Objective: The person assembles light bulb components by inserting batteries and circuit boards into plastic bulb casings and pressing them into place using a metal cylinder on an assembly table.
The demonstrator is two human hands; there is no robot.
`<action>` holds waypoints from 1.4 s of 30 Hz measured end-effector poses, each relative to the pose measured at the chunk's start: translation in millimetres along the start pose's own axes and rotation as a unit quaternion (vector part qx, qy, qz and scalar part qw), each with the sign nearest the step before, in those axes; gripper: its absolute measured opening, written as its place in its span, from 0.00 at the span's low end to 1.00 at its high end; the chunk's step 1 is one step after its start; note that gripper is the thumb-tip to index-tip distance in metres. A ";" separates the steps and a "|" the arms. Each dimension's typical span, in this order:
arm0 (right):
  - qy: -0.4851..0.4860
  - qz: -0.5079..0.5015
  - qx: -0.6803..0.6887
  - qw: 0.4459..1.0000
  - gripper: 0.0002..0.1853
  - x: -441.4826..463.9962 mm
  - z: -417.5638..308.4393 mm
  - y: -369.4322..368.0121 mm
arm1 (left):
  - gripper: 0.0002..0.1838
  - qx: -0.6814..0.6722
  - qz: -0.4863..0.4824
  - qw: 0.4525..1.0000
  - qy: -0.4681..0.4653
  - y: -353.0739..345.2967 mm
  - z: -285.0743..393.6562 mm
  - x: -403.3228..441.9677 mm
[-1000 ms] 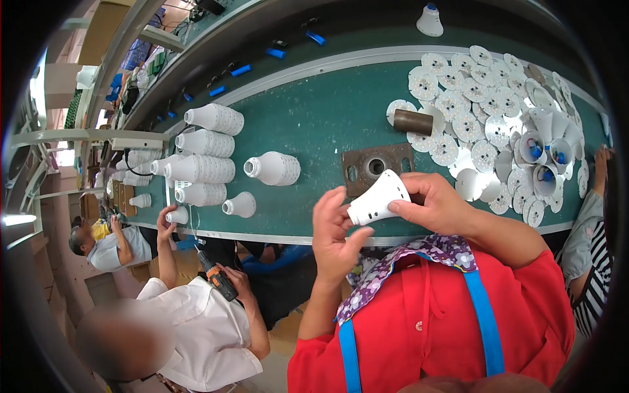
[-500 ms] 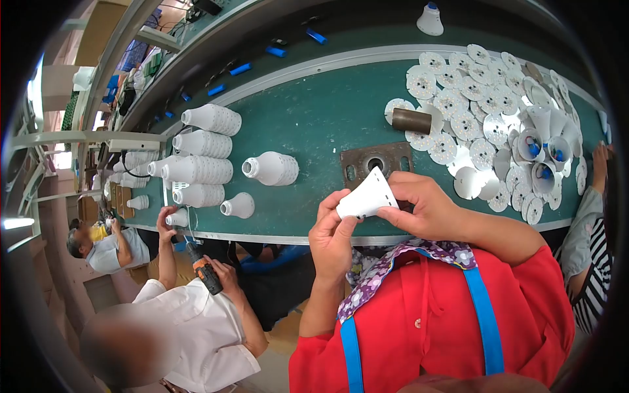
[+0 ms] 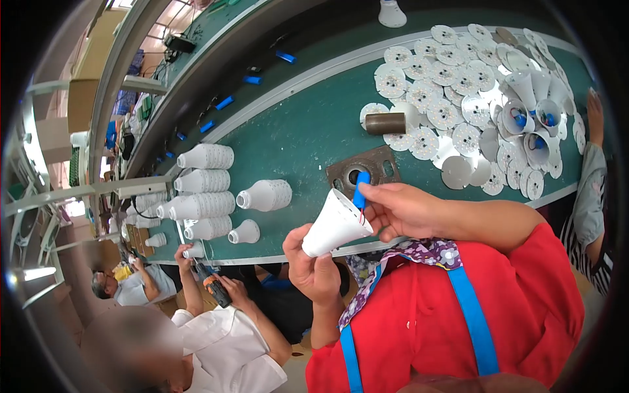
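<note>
My left hand [image 3: 309, 265] grips a white cone-shaped lamp housing [image 3: 335, 226] near its narrow end. The wide rim tilts up and to the right, toward my other hand. Between the thumb and fingers of my right hand [image 3: 400, 211] is a blue cylinder [image 3: 361, 190], held just by the rim. Thin red wires run down from the cylinder toward the housing's mouth. Directly behind lies a brown metal plate [image 3: 384, 166] with a round hole and slots, partly covered by the cylinder.
Round white LED boards [image 3: 468, 82] lie heaped at the right, with several cones among them and a brown metal tube [image 3: 385, 123] beside. White housings [image 3: 203, 205] stand in nested stacks at left. A co-worker holds a power drill [image 3: 217, 290]. Blue cylinders [image 3: 225, 103] rest along the back channel.
The housing has turned so its wide end faces my right hand. My right hand has left the housing and now holds the blue cylinder. The whole view has shifted.
</note>
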State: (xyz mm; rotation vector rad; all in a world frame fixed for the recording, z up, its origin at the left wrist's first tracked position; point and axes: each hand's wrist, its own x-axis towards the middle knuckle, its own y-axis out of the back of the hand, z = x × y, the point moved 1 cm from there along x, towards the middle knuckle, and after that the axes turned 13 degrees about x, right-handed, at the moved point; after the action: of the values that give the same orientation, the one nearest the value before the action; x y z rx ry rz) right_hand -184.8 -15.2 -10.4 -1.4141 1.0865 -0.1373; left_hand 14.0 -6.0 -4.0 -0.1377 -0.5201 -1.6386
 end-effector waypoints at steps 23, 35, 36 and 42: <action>0.319 0.048 -0.714 0.621 0.15 -21.5 -9.4 -0.3 | 0.09 -0.108 -0.024 0.986 0.123 -16.4 -36.4 -16.2; 0.417 -0.054 -0.571 0.705 0.17 -30.7 -4.5 -20.5 | 0.09 -0.423 0.034 0.855 0.297 -14.9 -51.6 -28.5; 0.426 -0.058 -0.597 0.677 0.17 -30.9 -4.6 -20.9 | 0.09 -0.428 0.035 0.849 0.308 -13.6 -55.3 -30.5; 0.460 -0.051 -0.666 0.585 0.15 -29.8 -3.9 -29.2 | 0.10 -0.458 0.032 0.833 0.310 -16.5 -56.1 -28.9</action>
State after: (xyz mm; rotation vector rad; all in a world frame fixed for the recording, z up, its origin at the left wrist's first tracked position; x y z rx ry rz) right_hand -188.7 -5.2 30.1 -2.9543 2.1868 -0.1350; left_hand 14.1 -1.8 -69.2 -0.3058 0.7922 -1.6251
